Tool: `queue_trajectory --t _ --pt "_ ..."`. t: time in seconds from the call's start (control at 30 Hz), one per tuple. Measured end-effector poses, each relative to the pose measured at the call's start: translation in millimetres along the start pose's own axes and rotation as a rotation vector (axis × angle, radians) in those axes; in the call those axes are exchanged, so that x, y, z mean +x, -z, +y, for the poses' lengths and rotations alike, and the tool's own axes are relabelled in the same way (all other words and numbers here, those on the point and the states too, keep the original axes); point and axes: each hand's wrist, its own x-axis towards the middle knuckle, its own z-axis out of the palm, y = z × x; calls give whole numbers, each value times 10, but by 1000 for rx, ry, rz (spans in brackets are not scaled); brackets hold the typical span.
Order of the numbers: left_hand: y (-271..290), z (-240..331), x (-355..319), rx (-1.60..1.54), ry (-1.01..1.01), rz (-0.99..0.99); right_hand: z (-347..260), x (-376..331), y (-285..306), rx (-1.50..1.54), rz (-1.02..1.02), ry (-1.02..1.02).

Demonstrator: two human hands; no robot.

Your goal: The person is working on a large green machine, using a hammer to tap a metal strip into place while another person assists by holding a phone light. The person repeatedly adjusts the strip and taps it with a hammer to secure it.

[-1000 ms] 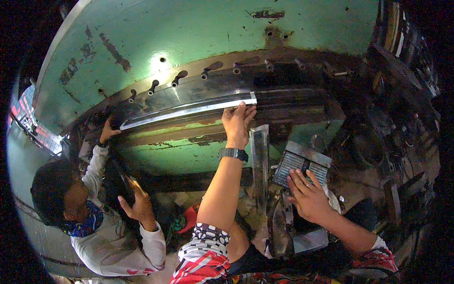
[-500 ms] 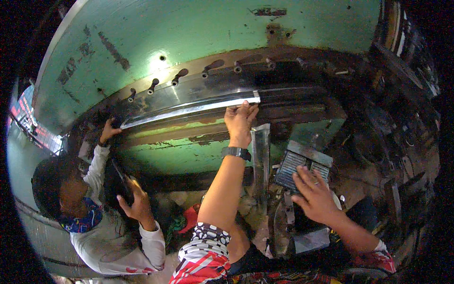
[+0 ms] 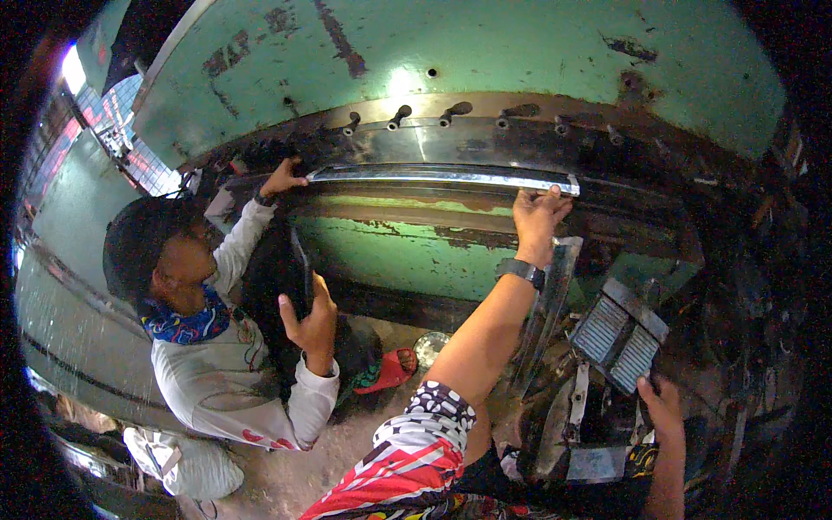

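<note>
A long, narrow, shiny metal strip (image 3: 442,177) lies along the dark bed of a green machine. My left hand (image 3: 539,221), wearing a dark wristwatch (image 3: 520,273), pinches the strip's right end between thumb and fingers. Near the lower edge of a ribbed metal pedal (image 3: 617,334) is my right hand (image 3: 663,406), with a finger stretched to its corner; the other fingers are partly hidden. At the strip's left end, a co-worker's hand (image 3: 282,179) touches the metal. The co-worker's other hand (image 3: 314,325) is raised beside a dark, flat, upright piece.
Above the strip rises a large green panel (image 3: 520,52), with a row of handle-like clamps (image 3: 455,113) along its lower edge. An upright bent metal piece (image 3: 555,290) stands beside my left wrist. A red slipper (image 3: 397,368) and a white sack (image 3: 186,464) are at floor level.
The view has swung left, so the scene sits farther right. My right hand has slid from atop the ribbed pedal to its lower edge. My left hand stays on the strip's end.
</note>
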Motion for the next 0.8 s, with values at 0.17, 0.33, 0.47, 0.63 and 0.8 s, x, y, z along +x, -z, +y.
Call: queue_trajectory --t 0.17,0.33,0.47,0.63,0.8 --pt "285 -29 153 -42 -7 29 -134 183 -9 -62 -179 -82" --pt "303 128 151 27 -12 -48 107 151 -225 -26 -59 41" --pt "305 245 80 51 -44 -37 91 88 -331 -103 -30 90" --pt "345 230 136 28 -27 -16 -127 36 -318 -60 -82 105" --pt "319 210 148 17 -17 -19 -104 46 -300 -98 -85 28"
